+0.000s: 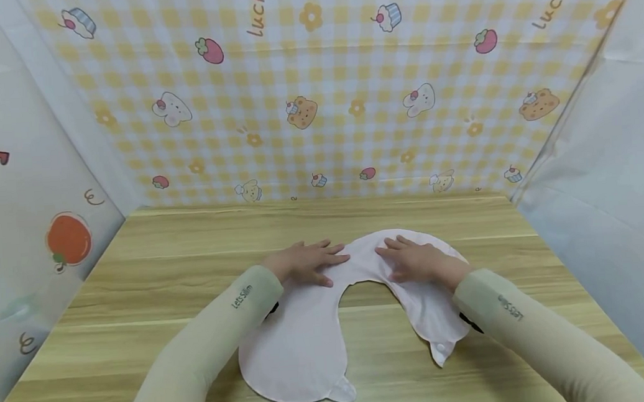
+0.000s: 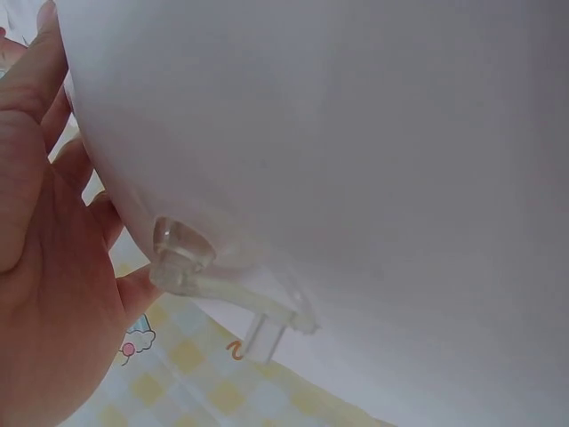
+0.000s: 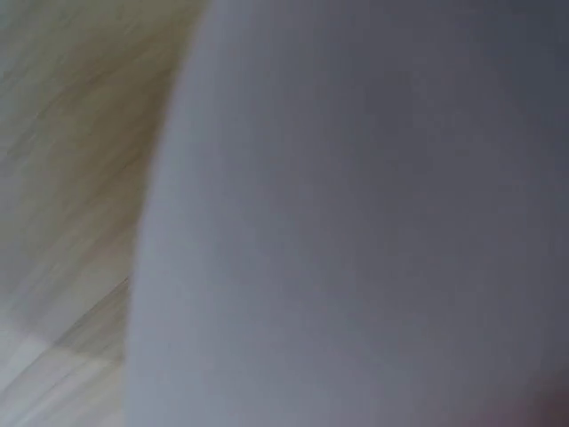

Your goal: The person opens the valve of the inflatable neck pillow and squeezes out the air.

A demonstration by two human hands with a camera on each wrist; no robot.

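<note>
A pale pink U-shaped neck pillow [image 1: 299, 358] lies on the table with its two ends toward me. The left hand [image 1: 307, 263] rests on the upper left of its curve, fingers spread. On the upper right, the right hand [image 1: 416, 261] lies with its fingers on wrinkled fabric. The left lobe looks smooth and fuller, while the right one looks slack and creased. In the left wrist view a clear plastic air valve [image 2: 182, 249] stands out from the pillow, its cap hanging off, beside the left hand [image 2: 53, 258]. The right wrist view is blurred and mostly filled by the pillow [image 3: 338, 231].
The pillow's tips carry small tabs, one with a snap button [image 1: 440, 347]. Under it is a wood-grain table [image 1: 180, 254]. A yellow checked cloth [image 1: 273, 148] hangs behind, with pale cloth walls at left [image 1: 14, 204] and right [image 1: 615, 143].
</note>
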